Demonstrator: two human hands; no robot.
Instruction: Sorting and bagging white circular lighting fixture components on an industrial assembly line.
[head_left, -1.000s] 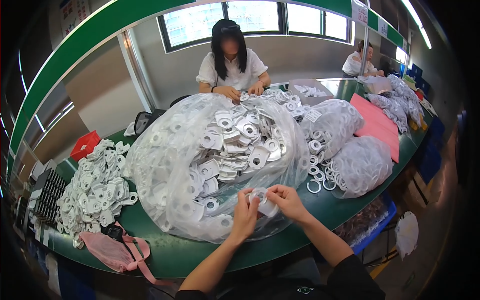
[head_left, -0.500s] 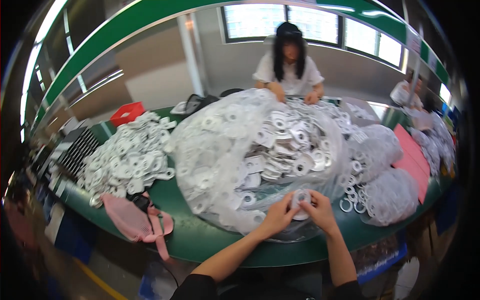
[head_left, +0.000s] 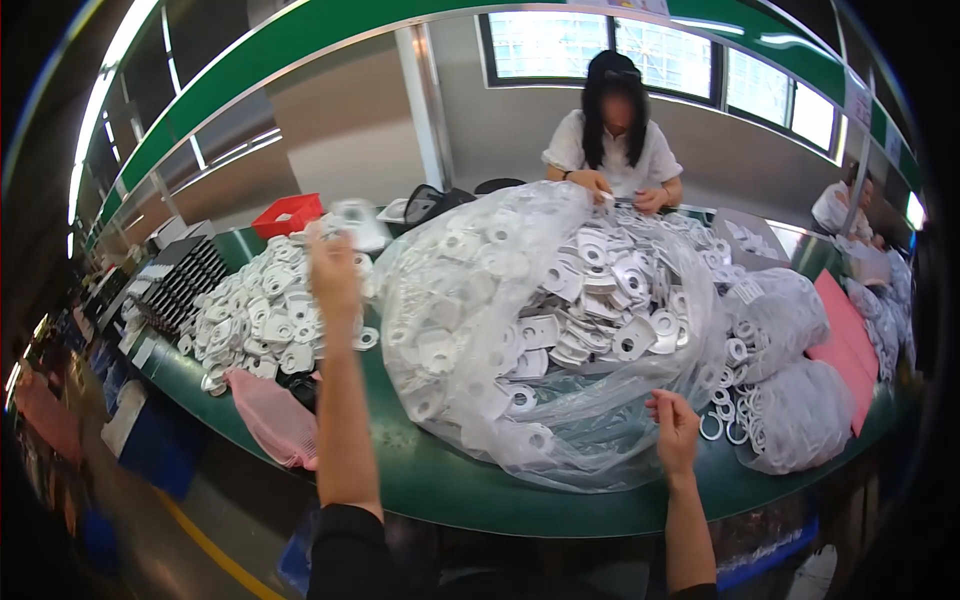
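Over the left pile of white plastic parts (head_left: 262,315), my left hand (head_left: 335,275) is stretched far out and smeared by motion. It grips a white plastic part with a round hole (head_left: 362,226) at its fingertips. Beside the front edge of a big clear plastic bag (head_left: 440,350), my right hand (head_left: 678,430) hovers with its fingers curled and closed; whether anything small is in them is hidden. Many similar white parts (head_left: 605,300) lie in the bag's open mouth. Several loose white rings (head_left: 722,405) lie right of my right hand.
A co-worker (head_left: 618,135) handles parts across the green table (head_left: 440,490). At the left are a red bin (head_left: 288,214), black stacked trays (head_left: 185,280) and a pink mesh item (head_left: 270,415). Bags of rings (head_left: 800,415) and a pink sheet (head_left: 840,345) lie at the right.
My hands were together at the bag's front, holding a white part. My left hand has carried a part up and left to the left pile; my right hand has moved slightly right.
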